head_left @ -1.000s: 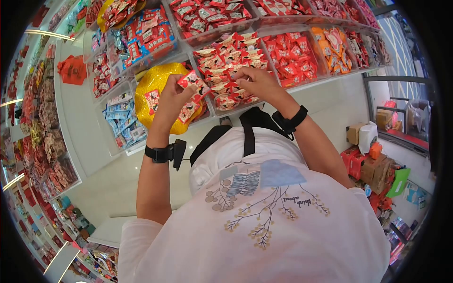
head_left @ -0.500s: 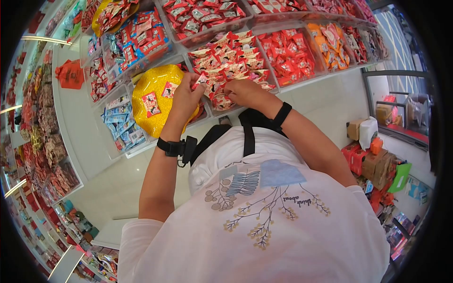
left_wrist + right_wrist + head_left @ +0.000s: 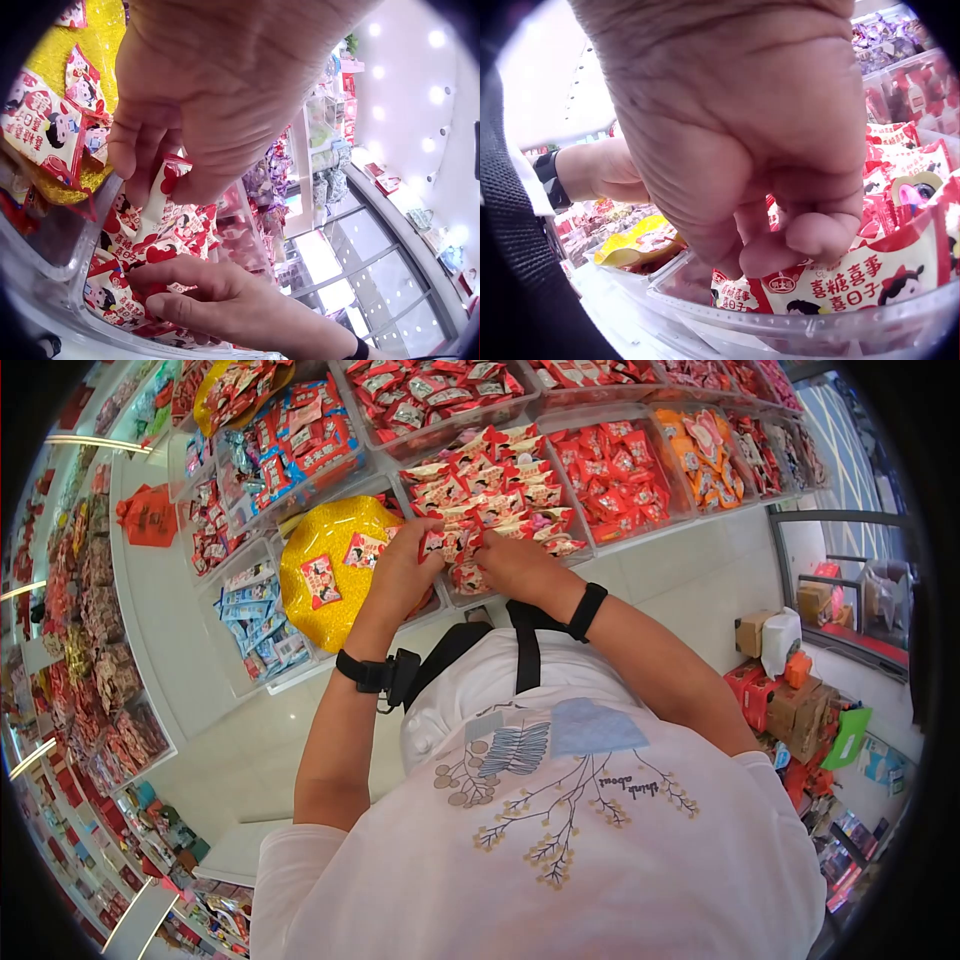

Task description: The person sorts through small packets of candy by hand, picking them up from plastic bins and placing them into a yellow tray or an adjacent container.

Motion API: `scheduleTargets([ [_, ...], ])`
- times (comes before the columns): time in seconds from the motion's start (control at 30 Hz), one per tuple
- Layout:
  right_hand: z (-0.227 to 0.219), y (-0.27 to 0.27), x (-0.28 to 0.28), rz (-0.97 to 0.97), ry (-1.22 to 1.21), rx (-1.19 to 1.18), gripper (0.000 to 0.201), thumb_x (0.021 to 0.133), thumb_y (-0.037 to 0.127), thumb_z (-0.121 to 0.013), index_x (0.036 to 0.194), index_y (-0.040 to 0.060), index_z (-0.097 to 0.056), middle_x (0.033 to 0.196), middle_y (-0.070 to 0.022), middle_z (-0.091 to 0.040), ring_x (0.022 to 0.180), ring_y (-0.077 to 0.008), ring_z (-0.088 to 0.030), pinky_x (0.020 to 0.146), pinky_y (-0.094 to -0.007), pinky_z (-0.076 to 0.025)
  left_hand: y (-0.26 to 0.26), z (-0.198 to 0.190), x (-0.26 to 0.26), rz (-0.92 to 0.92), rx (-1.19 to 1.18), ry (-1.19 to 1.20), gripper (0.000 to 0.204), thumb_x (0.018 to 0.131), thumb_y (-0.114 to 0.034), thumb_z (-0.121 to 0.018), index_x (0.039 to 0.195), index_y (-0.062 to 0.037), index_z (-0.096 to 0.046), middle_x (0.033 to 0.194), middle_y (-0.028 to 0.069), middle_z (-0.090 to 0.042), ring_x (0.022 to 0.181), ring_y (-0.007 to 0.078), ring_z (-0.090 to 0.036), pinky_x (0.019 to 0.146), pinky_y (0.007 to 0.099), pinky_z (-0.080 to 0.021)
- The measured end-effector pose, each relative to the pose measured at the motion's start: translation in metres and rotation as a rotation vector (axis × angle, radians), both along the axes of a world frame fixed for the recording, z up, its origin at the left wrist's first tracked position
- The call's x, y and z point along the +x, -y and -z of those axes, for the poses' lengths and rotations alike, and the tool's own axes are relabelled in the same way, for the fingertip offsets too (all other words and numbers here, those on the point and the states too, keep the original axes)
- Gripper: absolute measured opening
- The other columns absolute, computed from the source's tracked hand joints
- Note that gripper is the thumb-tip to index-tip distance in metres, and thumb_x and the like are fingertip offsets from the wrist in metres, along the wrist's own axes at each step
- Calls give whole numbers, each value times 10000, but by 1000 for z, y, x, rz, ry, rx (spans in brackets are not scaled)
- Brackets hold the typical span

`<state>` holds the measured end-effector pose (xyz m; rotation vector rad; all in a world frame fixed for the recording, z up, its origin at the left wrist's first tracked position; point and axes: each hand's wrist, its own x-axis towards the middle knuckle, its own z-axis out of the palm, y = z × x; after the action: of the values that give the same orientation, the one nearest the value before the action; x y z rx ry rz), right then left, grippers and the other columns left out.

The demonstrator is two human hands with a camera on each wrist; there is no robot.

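My left hand pinches a red-and-cream candy packet between thumb and fingers, over the front of a clear bin full of matching packets. In the same bin, fingers bent, my right hand reaches in among the packets. Its fingertips sit right at a packet near the front wall; I cannot tell whether they grip one. Left of this bin stands a gold scalloped plate, with a few similar packets lying on it, partly behind the left hand.
Further bins hold red packets, orange packets and blue-and-white packets. Another gold plate heaped with candy stands at the back left. A red bag lies on the counter. Cardboard boxes are stacked on the right.
My left hand has moved right from over the gold plate to the bin, and a packet now lies on the plate's upper part. My right hand has come lower and left toward the bin's front.
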<state>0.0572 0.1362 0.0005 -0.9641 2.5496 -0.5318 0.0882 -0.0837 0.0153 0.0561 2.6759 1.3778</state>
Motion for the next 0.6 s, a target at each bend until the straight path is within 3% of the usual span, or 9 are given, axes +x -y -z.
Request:
scheduleTargets([
  [0.13, 7, 4, 3, 21, -11, 40, 185, 878, 172, -603, 960, 62, -728, 1043, -155, -606, 884, -359, -682, 794, -464, -570, -2, 0, -2, 50, -47, 64, 367, 893, -130, -711, 1241, -98, -602, 1026, 94, -685, 914, 209, -660, 807, 348, -525],
  [0.33, 14, 3, 5, 25, -21, 12, 199, 883, 170, -590, 955, 69, -746, 1032, -164, -601, 863, -370, -684, 781, -480, -570, -4, -2, -3, 97, -119, -26, 341, 877, -131, -719, 1192, -78, -599, 969, 117, -678, 852, 245, -661, 778, 365, -528],
  [0.6, 15, -1, 11, 18, -94, -58, 186, 883, 156, -590, 912, 62, -748, 998, -144, -602, 796, -344, -682, 725, -465, -574, -9, -4, -6, 166, -232, 15, 298, 863, -141, -738, 1128, -81, -614, 991, 149, -667, 908, 307, -649, 809, 410, -523],
])
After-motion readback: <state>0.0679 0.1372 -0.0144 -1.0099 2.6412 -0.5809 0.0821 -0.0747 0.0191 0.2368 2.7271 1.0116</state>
